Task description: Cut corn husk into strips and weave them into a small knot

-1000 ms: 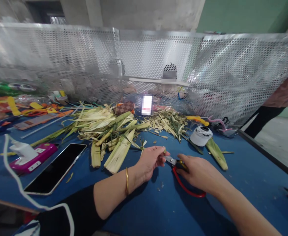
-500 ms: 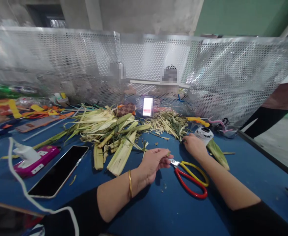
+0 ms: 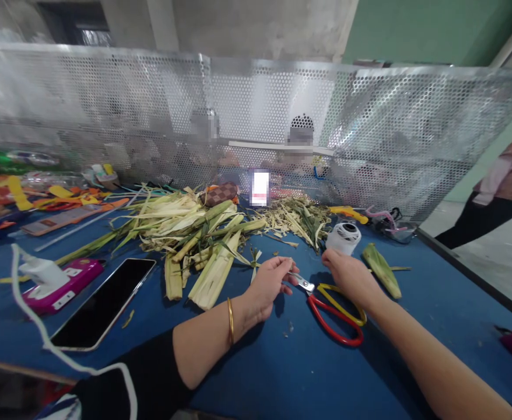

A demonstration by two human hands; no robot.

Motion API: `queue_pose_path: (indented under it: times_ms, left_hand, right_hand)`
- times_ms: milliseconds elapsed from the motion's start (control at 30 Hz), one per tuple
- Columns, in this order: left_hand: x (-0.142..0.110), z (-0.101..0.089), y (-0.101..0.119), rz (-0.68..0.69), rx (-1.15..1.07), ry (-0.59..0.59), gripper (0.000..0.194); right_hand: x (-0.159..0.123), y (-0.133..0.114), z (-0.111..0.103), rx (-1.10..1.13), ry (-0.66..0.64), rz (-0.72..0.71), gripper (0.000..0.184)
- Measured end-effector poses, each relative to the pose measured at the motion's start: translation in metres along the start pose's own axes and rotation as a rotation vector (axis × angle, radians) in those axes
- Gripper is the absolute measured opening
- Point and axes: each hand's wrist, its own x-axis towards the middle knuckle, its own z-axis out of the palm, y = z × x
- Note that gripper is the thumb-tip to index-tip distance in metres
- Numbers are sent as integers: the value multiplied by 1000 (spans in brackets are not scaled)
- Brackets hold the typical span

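Note:
My left hand, with a gold bangle on its wrist, is closed in a pinch at the table's middle. What lies between thumb and forefinger is too small to make out. A knotted strip of green husk shows just behind that hand. Under its fingertips lie the blades of scissors with one red and one yellow handle loop. My right hand has its fingers curled together in front of a white spool of thread; whether thread is in them is hidden. To its right lies a green husk piece.
A heap of corn husks and a pile of shredded husk lie ahead. To the left are a phone and a purple power strip with a white cable. A perforated metal screen borders the back; a person stands at right.
The thread spool has shifted left, behind my right hand, which has come slightly nearer to me. My left hand keeps its pinch, with the scissors beside it. The person at right has moved.

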Motion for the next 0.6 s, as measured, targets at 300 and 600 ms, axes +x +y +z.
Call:
queue_pose_path:
  times_ms: [300,600]
  left_hand:
    - [0,-3,2,-229,-124,-192,19]
    - [3,-7,1,-426,-304,-286,23]
  right_hand:
    - [-42,-44,-3,-64,153,-441,24]
    - [-52,-54,-23,169,104,-447,26]
